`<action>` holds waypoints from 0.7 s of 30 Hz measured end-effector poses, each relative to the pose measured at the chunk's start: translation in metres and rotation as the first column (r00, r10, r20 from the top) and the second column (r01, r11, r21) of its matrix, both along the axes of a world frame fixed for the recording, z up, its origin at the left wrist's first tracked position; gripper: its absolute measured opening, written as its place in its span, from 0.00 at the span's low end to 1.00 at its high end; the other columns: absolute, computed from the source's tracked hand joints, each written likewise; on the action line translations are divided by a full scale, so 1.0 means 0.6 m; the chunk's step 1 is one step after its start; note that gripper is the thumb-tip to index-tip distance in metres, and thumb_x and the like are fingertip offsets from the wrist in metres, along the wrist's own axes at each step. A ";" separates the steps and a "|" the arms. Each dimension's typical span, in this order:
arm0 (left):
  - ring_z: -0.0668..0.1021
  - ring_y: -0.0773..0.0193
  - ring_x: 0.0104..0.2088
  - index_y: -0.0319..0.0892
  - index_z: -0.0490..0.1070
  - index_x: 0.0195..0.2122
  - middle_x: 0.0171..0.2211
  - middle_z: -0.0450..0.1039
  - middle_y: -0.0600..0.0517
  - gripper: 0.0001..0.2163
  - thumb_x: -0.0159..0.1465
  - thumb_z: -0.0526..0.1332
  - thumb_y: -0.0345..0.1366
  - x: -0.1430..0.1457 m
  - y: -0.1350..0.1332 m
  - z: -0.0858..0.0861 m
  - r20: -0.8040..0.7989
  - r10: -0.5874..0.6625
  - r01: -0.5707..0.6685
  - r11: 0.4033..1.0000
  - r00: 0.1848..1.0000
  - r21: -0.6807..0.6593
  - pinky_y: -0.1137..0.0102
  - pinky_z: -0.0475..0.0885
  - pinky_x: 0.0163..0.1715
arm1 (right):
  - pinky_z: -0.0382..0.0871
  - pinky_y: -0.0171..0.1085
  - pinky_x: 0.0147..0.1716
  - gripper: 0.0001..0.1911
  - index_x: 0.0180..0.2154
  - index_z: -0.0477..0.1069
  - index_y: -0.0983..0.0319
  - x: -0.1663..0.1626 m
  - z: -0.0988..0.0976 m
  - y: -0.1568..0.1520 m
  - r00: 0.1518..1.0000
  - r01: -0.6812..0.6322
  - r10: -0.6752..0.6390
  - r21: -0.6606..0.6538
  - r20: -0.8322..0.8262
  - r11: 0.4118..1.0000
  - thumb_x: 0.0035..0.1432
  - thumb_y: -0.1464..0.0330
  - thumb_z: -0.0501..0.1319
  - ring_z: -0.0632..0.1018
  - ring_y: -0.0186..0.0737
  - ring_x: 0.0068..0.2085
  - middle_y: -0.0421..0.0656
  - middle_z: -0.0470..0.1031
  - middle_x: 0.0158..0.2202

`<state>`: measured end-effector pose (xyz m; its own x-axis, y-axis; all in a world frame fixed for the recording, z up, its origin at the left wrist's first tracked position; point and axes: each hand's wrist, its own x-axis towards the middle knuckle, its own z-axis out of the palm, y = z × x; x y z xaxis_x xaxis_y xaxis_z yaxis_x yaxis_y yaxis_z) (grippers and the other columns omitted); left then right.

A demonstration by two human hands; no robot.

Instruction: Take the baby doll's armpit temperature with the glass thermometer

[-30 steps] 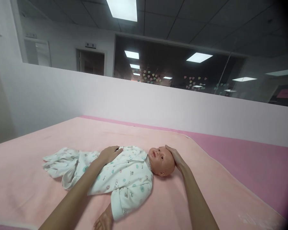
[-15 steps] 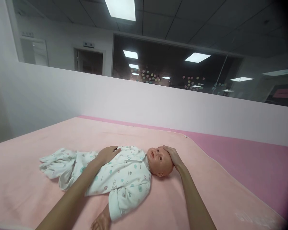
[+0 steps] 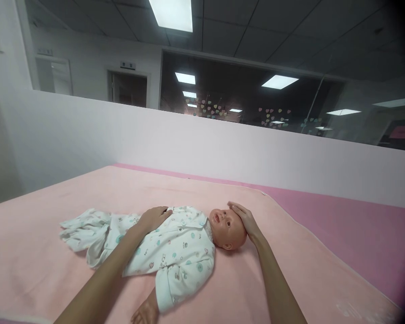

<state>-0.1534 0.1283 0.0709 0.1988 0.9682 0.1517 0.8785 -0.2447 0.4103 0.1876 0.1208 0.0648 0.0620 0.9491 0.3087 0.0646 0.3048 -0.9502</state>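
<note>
A baby doll [image 3: 222, 225] in a white patterned sleepsuit [image 3: 175, 252] lies on its back on a pink blanket [image 3: 189, 189], head to the right. My left hand [image 3: 153, 217] rests flat on the doll's chest, fingers stretched out. My right hand [image 3: 243, 218] lies over the top of the doll's head, fingers curved along it. The doll's bare hand [image 3: 145, 311] sticks out of a sleeve near the bottom edge.
The blanket covers a darker pink mattress [image 3: 357, 225] that runs to the right. A low white partition wall [image 3: 222, 144] stands right behind the bed. Above it are glass panes with heart stickers [image 3: 209, 108] and a doorway [image 3: 128, 87].
Both hands stay on the doll. My right hand has slid slightly over the crown of the head. The view shifted a little and came back.
</note>
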 end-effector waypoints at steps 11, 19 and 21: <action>0.72 0.50 0.44 0.44 0.70 0.42 0.44 0.72 0.46 0.24 0.59 0.42 0.52 0.004 -0.008 0.005 -0.001 0.015 -0.015 1.000 1.000 -0.007 0.63 0.65 0.40 | 0.61 0.43 0.51 0.23 0.38 0.74 0.62 -0.001 -0.001 0.000 1.000 0.016 -0.016 0.010 -0.002 1.000 0.44 0.53 0.62 0.72 0.46 0.48 0.46 0.74 0.44; 0.70 0.48 0.49 0.44 0.67 0.47 0.50 0.68 0.45 0.25 0.59 0.43 0.52 0.001 -0.002 0.002 0.011 0.048 -0.047 0.998 0.999 -0.045 0.60 0.63 0.44 | 0.63 0.43 0.48 0.23 0.32 0.76 0.65 -0.008 0.009 -0.012 0.998 -0.060 0.061 -0.048 0.025 0.997 0.43 0.52 0.62 0.74 0.47 0.45 0.47 0.76 0.39; 0.69 0.48 0.50 0.43 0.62 0.53 0.50 0.68 0.45 0.26 0.59 0.44 0.52 0.001 -0.006 0.006 0.039 0.061 -0.059 0.997 0.997 -0.046 0.60 0.62 0.46 | 0.63 0.43 0.48 0.23 0.32 0.76 0.65 -0.013 0.012 -0.019 0.996 -0.073 0.075 -0.049 0.040 0.996 0.43 0.51 0.62 0.74 0.47 0.44 0.47 0.77 0.38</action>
<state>-0.1527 0.1246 0.0745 0.1346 0.9843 0.1145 0.8737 -0.1724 0.4549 0.1798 0.1096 0.0722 -0.0214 0.9644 0.2637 0.0838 0.2645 -0.9607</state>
